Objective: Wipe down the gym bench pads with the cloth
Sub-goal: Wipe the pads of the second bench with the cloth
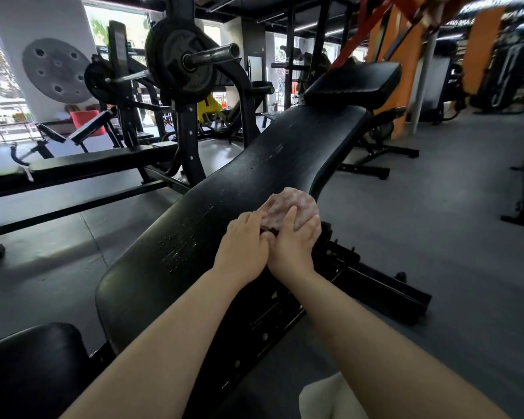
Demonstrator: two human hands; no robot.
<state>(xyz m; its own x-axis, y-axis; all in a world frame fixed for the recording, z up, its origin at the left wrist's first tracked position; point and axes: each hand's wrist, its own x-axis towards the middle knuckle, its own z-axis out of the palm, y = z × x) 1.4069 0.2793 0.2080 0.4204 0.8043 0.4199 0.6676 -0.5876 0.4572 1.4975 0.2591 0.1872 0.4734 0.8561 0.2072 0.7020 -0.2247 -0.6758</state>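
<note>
Both hands meet on a bunched pink-and-white checked cloth (294, 208) at the right edge of the long black back pad (224, 213) of an incline gym bench. The right hand (294, 243) has its grip curled over the near side of the cloth, fingers laid on top of it. The left hand (244, 249) touches the right at the thumbs, its fingertips pinching the cloth's left edge. Just left of the grip, water droplets (179, 243) bead on the pad. Beyond the grip the pad rises to a square headrest pad (354, 83). Near the elbows lies a second black pad (34, 367). Far left stands a barbell rack with a weight plate (179, 58); its writing is unreadable.
</note>
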